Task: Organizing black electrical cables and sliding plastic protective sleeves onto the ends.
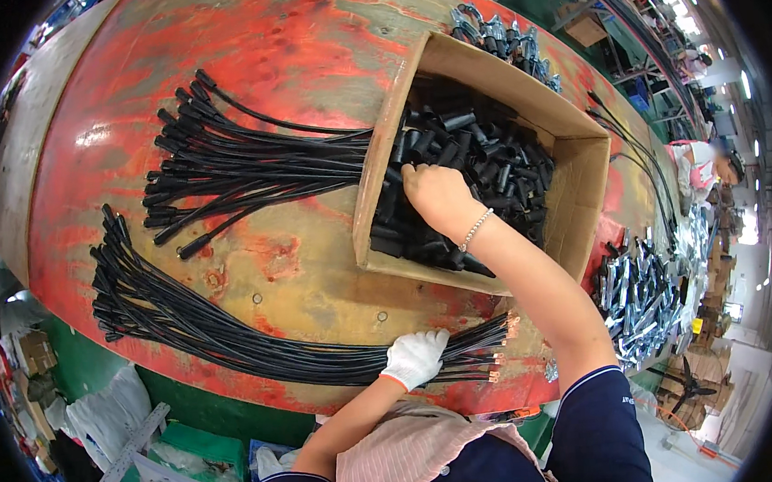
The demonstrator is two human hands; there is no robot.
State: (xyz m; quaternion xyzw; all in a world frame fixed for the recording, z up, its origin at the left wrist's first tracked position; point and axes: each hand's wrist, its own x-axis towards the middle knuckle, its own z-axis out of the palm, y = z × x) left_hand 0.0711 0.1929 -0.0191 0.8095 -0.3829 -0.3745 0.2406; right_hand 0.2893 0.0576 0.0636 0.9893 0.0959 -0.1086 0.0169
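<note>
My left hand (417,360), in a white glove, is closed over a long bundle of black cables (260,346) near its right end. Bare copper-coloured ends (497,358) stick out past the hand, to its right. My right hand (443,199), bare with a beaded bracelet, reaches into an open cardboard box (583,163). Its fingers are curled among many short black tubes (505,159); what they grip, if anything, is hidden. Another bundle of black cables (258,165) lies left of the box, with its right ends out of sight behind the box wall.
The worn red and tan table (318,285) has a curved edge. Metal clamps (511,39) lie behind the box. A heap of shiny metal parts (641,292) sits at the right, below loose black cables (636,142). Another person (709,168) is at the far right.
</note>
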